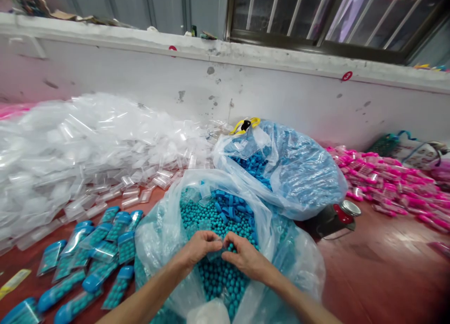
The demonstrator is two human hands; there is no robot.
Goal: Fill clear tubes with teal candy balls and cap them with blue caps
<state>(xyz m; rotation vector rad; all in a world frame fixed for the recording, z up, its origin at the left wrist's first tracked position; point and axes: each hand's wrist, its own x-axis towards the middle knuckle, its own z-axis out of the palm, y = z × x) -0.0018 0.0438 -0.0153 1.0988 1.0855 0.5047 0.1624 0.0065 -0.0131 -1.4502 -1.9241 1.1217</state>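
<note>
My left hand point(201, 250) is closed in a pinch on what looks like a small clear plastic case point(213, 255), above an open bag. Close beside it, fingertips nearly meeting the left ones, my right hand point(244, 257) is pinched too; what it holds is too small to make out. Below both hands, teal beads point(225, 279) fill the translucent plastic bag point(154, 235). Blue plastic caps point(234, 207) lie on the beads at the bag's far side, with a few clear pieces near them.
Bead-filled cases with blue caps point(117, 286) lie on the red surface point(365, 267) at left. Behind them is a large heap of clear cases point(94, 146). A second bag point(302, 169) holds blue caps. Right stand a dark metal flask point(330, 221) and pink cases point(386, 178).
</note>
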